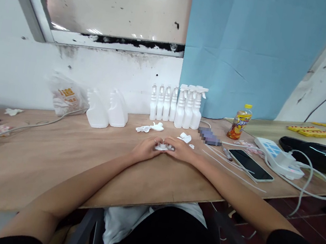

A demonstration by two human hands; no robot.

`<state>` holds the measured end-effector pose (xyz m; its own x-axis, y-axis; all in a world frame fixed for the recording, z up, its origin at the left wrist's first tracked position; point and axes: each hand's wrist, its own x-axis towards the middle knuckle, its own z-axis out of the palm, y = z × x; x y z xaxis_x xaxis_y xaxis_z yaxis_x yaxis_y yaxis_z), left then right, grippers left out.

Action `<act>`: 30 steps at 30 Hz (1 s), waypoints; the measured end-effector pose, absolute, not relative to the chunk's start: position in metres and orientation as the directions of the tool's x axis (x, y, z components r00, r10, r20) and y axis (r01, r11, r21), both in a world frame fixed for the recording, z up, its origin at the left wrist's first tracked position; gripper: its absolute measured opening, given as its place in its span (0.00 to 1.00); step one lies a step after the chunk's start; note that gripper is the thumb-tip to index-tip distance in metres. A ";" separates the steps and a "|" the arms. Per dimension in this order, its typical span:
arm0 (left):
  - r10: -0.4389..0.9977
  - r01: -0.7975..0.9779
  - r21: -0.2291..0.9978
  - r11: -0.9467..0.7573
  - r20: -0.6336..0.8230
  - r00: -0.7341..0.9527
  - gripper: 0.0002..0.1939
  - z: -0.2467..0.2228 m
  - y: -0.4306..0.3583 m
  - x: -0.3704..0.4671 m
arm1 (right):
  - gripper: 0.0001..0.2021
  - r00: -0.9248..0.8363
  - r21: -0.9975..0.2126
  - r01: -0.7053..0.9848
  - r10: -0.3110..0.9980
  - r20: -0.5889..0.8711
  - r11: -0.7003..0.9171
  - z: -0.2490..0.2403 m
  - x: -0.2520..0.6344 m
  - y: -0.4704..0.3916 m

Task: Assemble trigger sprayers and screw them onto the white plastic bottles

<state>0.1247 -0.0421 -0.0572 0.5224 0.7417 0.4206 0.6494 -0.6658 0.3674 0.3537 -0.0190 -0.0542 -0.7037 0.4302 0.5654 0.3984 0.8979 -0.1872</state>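
Observation:
My left hand (144, 149) and my right hand (181, 150) meet at the middle of the table, fingers closed round a small white plastic part (163, 147). It looks like a piece of a spray head, with a flat round base; the fingers cover much of it. Just beyond my left hand lies a loose white trigger spray piece (150, 127). Past my right hand are another white plastic piece (185, 137) and a tiny white ring (191, 146). Thin white tubes (230, 163) are spread to the right.
Against the wall stand several white bottles (163, 106), three spray-topped bottles (188, 111) and wide white bottles (99, 111). On the right are a drink bottle (239, 122), a phone (250, 165), a pen (227, 153) and a power strip (279, 158) with cables. A plastic bag (67, 98) sits left.

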 end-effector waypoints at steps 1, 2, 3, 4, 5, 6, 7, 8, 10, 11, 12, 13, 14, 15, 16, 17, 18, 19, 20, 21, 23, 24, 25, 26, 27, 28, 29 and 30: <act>0.729 0.636 0.367 -0.679 0.434 0.529 0.18 -0.057 -0.041 0.124 | 0.08 -0.711 -0.182 0.389 0.420 0.564 0.903 -0.054 0.354 -0.019; 0.717 0.621 0.368 -0.692 0.445 0.536 0.17 -0.057 -0.041 0.124 | 0.07 -0.717 -0.174 0.379 0.408 0.565 0.909 -0.054 0.355 -0.018; 0.707 0.609 0.369 -0.703 0.453 0.543 0.17 -0.057 -0.041 0.123 | 0.07 -0.722 -0.163 0.372 0.396 0.567 0.914 -0.053 0.355 -0.018; 0.703 0.601 0.371 -0.708 0.455 0.547 0.17 -0.057 -0.040 0.123 | 0.08 -0.726 -0.147 0.372 0.387 0.568 0.916 -0.053 0.355 -0.018; 0.703 0.598 0.375 -0.708 0.455 0.547 0.17 -0.057 -0.040 0.123 | 0.08 -0.730 -0.129 0.377 0.380 0.568 0.917 -0.053 0.356 -0.017; 0.707 0.598 0.381 -0.705 0.453 0.543 0.16 -0.057 -0.040 0.123 | 0.09 -0.733 -0.112 0.383 0.375 0.568 0.917 -0.052 0.356 -0.017; 0.712 0.601 0.388 -0.699 0.451 0.538 0.16 -0.057 -0.040 0.123 | 0.10 -0.736 -0.101 0.389 0.375 0.564 0.916 -0.052 0.356 -0.017; 0.719 0.606 0.393 -0.692 0.447 0.531 0.16 -0.057 -0.041 0.123 | 0.10 -0.742 -0.093 0.394 0.377 0.554 0.914 -0.052 0.357 -0.017; 0.740 0.624 0.403 -0.669 0.435 0.513 0.17 -0.058 -0.041 0.125 | 0.12 -0.756 -0.098 0.395 0.384 0.530 0.913 -0.051 0.358 -0.017; 0.755 0.637 0.410 -0.653 0.426 0.499 0.17 -0.059 -0.041 0.126 | 0.13 -0.760 -0.111 0.392 0.389 0.520 0.913 -0.049 0.359 -0.018; 0.771 0.652 0.417 -0.633 0.415 0.483 0.18 -0.059 -0.040 0.127 | 0.14 -0.758 -0.129 0.390 0.397 0.517 0.912 -0.047 0.360 -0.018; 0.787 0.666 0.425 -0.613 0.406 0.465 0.19 -0.060 -0.040 0.127 | 0.16 -0.746 -0.153 0.392 0.411 0.525 0.907 -0.043 0.362 -0.019; 0.799 0.676 0.432 -0.597 0.402 0.448 0.20 -0.061 -0.039 0.128 | 0.18 -0.721 -0.178 0.404 0.432 0.542 0.897 -0.039 0.365 -0.019; 0.806 0.681 0.439 -0.586 0.400 0.436 0.21 -0.061 -0.038 0.128 | 0.19 -0.685 -0.200 0.428 0.461 0.564 0.881 -0.034 0.369 -0.018; 0.810 0.683 0.444 -0.581 0.398 0.430 0.22 -0.062 -0.038 0.128 | 0.19 -0.643 -0.214 0.470 0.498 0.581 0.856 -0.028 0.375 -0.017; 0.810 0.681 0.446 -0.581 0.397 0.432 0.23 -0.062 -0.037 0.128 | 0.17 -0.597 -0.221 0.532 0.547 0.587 0.817 -0.021 0.382 -0.016; 0.808 0.676 0.447 -0.585 0.395 0.438 0.23 -0.061 -0.036 0.129 | 0.14 -0.550 -0.219 0.610 0.606 0.575 0.761 -0.015 0.390 -0.015; 0.805 0.672 0.448 -0.589 0.395 0.443 0.22 -0.061 -0.036 0.129 | 0.11 -0.501 -0.209 0.701 0.680 0.536 0.682 -0.010 0.400 -0.015; 0.804 0.669 0.451 -0.591 0.395 0.445 0.22 -0.061 -0.036 0.129 | 0.09 -0.440 -0.190 0.797 0.766 0.470 0.574 -0.006 0.410 -0.015; 0.805 0.667 0.455 -0.590 0.396 0.442 0.21 -0.060 -0.037 0.129 | 0.07 -0.370 -0.156 0.878 0.848 0.379 0.453 -0.004 0.421 -0.016; 0.811 0.666 0.467 -0.582 0.400 0.428 0.20 -0.060 -0.038 0.130 | 0.05 -0.221 -0.059 0.971 0.963 0.154 0.232 -0.006 0.443 -0.022; 0.815 0.669 0.471 -0.575 0.400 0.419 0.20 -0.061 -0.038 0.131 | 0.03 -0.185 -0.016 0.982 0.981 0.051 0.186 -0.010 0.451 -0.027; 0.819 0.673 0.472 -0.569 0.399 0.412 0.20 -0.061 -0.038 0.132 | 0.05 -0.189 0.017 0.982 0.982 0.020 0.189 -0.014 0.458 -0.032; 0.822 0.678 0.471 -0.565 0.396 0.409 0.21 -0.062 -0.039 0.132 | 0.07 -0.180 0.046 0.983 0.983 0.017 0.179 -0.020 0.462 -0.037; 0.823 0.681 0.468 -0.563 0.393 0.410 0.21 -0.063 -0.039 0.132 | 0.09 -0.159 0.068 0.985 0.987 0.034 0.157 -0.026 0.464 -0.042; 0.824 0.684 0.465 -0.562 0.391 0.411 0.22 -0.063 -0.038 0.133 | 0.10 -0.164 0.088 0.984 0.984 0.067 0.158 -0.031 0.464 -0.046; 0.825 0.686 0.465 -0.560 0.390 0.409 0.24 -0.064 -0.038 0.133 | 0.10 -0.163 0.105 0.983 0.981 0.104 0.153 -0.036 0.462 -0.048; 0.827 0.687 0.467 -0.556 0.389 0.406 0.27 -0.064 -0.038 0.133 | 0.10 -0.164 0.112 0.983 0.977 0.136 0.149 -0.039 0.459 -0.050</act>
